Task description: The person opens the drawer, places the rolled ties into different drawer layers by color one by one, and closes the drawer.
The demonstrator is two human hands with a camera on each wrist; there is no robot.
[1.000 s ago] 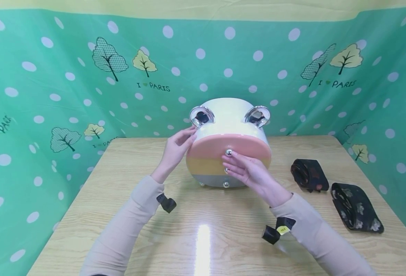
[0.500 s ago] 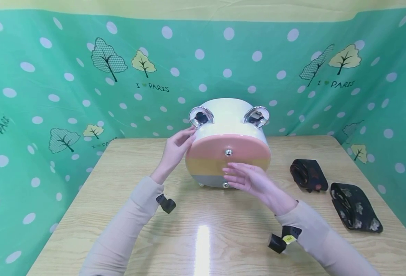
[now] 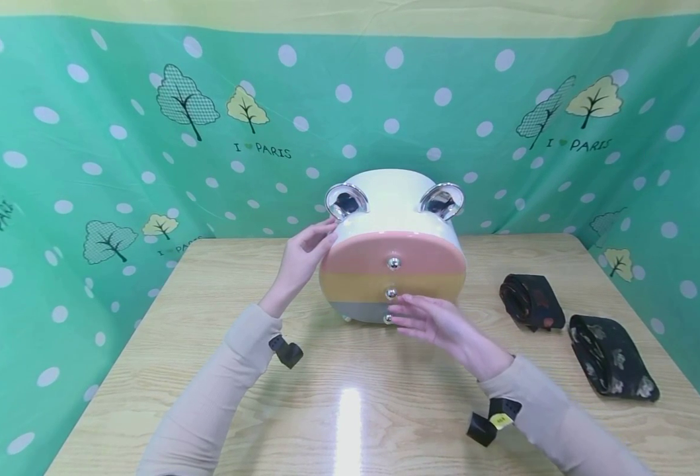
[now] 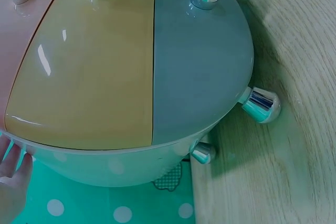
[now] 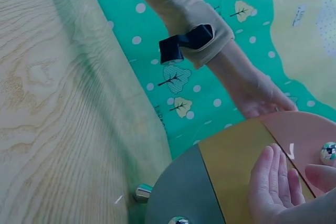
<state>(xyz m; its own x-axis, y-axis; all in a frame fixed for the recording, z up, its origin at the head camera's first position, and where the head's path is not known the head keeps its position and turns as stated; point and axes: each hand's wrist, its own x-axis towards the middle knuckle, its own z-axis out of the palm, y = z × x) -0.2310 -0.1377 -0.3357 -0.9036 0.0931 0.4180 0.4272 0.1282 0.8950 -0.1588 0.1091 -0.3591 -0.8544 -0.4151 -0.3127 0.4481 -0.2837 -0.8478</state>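
A white drawer box (image 3: 392, 195) stands at the back of the table with silver ear-like rings on top. Its rounded front has a pink drawer (image 3: 355, 251), a yellow drawer (image 4: 105, 77) and a grey drawer (image 4: 202, 72), each with a round silver knob; all three sit flush. My left hand (image 3: 303, 258) rests its fingertips on the box's left side, just below the ear. In front of the lower drawers, my right hand (image 3: 435, 324) has its fingers extended near the middle knob (image 3: 390, 293), overlapping the bottom knob in the head view. Nothing is in either hand.
Two dark folded cloth bundles lie on the right of the wooden table (image 3: 236, 396): a smaller bundle (image 3: 533, 303) nearer the box and a floral-patterned bundle (image 3: 614, 358) in front of it. A green dotted curtain (image 3: 302, 79) hangs close behind the box.
My right hand has moved down and slightly right, from the top knob to beside the lower knobs. The left hand stays on the box's side, and the drawers look unchanged.
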